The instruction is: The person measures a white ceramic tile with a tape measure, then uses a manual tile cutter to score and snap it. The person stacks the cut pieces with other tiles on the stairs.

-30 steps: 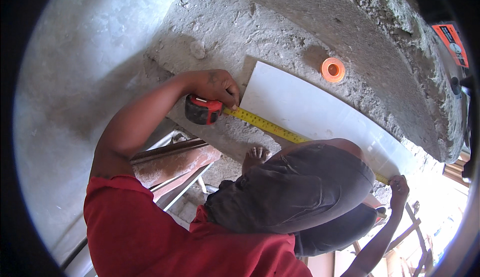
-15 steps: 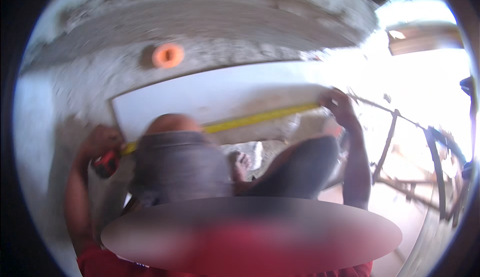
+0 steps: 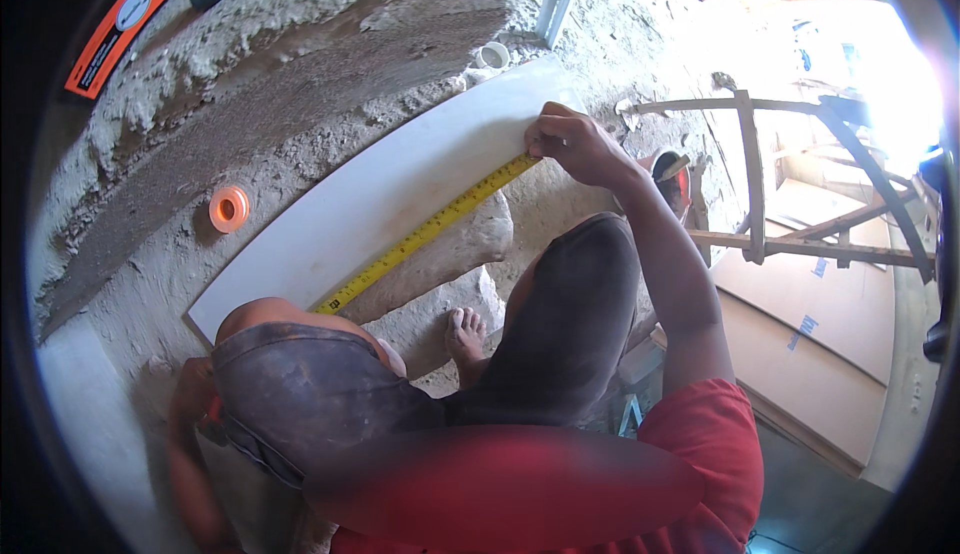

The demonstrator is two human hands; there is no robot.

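Observation:
A long white panel [image 3: 400, 189] lies aslant on the rough ground in front of me. Along its near edge runs the yellow blade of a tape measure [image 3: 430, 232], pulled out straight. My right hand [image 3: 575, 146] pinches the blade's far end, close to the panel's right end. Low at the left, my left hand [image 3: 192, 392] is closed round the red and black tape measure case [image 3: 212, 412], which my knee partly covers. The knee also hides the stretch of blade nearest that case.
An orange ring-shaped spool [image 3: 229, 210] lies beyond the panel, and a short white pipe piece [image 3: 492, 55] sits near its far end. To the right stand a bucket [image 3: 668, 166] and a wooden frame [image 3: 752, 179], with large boards [image 3: 815, 339] behind. My bare foot [image 3: 466, 334] rests on a stone slab.
The view has turned, so panel and tape now slant up to the right. My left hand has become more hidden behind the knee. The tape stays stretched between both hands.

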